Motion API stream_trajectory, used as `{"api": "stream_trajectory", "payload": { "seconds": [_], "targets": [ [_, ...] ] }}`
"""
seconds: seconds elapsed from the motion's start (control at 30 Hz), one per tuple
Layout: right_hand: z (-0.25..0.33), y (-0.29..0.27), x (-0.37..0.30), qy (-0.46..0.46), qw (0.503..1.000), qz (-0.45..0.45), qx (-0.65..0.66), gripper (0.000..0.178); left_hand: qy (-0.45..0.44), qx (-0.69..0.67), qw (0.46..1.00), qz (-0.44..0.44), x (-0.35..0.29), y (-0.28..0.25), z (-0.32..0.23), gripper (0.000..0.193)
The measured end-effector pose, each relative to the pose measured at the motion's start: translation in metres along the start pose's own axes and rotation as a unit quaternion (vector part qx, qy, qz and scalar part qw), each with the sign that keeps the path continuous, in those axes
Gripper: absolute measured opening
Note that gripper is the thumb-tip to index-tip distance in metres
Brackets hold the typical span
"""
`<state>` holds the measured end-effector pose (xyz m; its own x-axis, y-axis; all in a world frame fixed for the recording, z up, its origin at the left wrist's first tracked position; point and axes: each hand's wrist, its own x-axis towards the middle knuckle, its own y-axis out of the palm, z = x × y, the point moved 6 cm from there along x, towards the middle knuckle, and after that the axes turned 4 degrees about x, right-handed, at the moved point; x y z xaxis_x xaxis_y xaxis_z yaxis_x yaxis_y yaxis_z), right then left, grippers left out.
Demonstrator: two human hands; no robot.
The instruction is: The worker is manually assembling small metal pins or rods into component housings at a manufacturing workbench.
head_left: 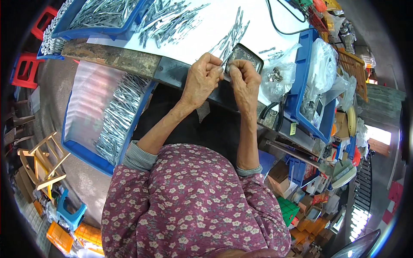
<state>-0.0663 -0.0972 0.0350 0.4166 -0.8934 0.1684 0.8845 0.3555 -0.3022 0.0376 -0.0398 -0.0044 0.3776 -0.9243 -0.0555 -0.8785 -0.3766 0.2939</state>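
Near the table's front edge, my left hand (pixel 200 81) is closed in a pinch, its fingertips close to those of my right hand (pixel 244 84). My right thumb and forefinger are pinched together as well. Whatever lies between the fingertips is too small to make out. Just beyond them stands a dark shallow tray (pixel 251 55) of tiny metal parts, partly covered by my right hand. Behind my left hand, slender silvery metal strips (pixel 234 36) lie in a loose bunch on the white sheet (pixel 200 32).
A larger heap of metal strips (pixel 170 21) lies beside a blue crate (pixel 122 32). To the right are a clear bag (pixel 286 77) of small metal pieces, black-handled pliers (pixel 279 118) and a blue bin (pixel 304 56) with plastic bags. Another blue tray (pixel 88 155) of strips sits lower left.
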Motion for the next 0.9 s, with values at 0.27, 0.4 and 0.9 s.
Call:
{"api": "stream_trajectory", "payload": {
  "seconds": [0.27,0.4,0.9],
  "targets": [
    [-0.014,0.006,-0.007,0.143,0.967,0.05,0.203,0.011,0.05,0.069,0.996,-0.019,-0.006,0.003,-0.013,0.004],
    [-0.015,0.008,-0.01,0.139,0.96,0.046,0.24,0.01,0.062,0.087,0.994,-0.008,-0.007,0.004,-0.017,0.004],
    [-0.014,0.003,-0.015,0.127,0.969,0.048,0.207,0.01,0.049,0.105,0.993,0.006,-0.008,0.002,-0.015,0.008]
  ]
}}
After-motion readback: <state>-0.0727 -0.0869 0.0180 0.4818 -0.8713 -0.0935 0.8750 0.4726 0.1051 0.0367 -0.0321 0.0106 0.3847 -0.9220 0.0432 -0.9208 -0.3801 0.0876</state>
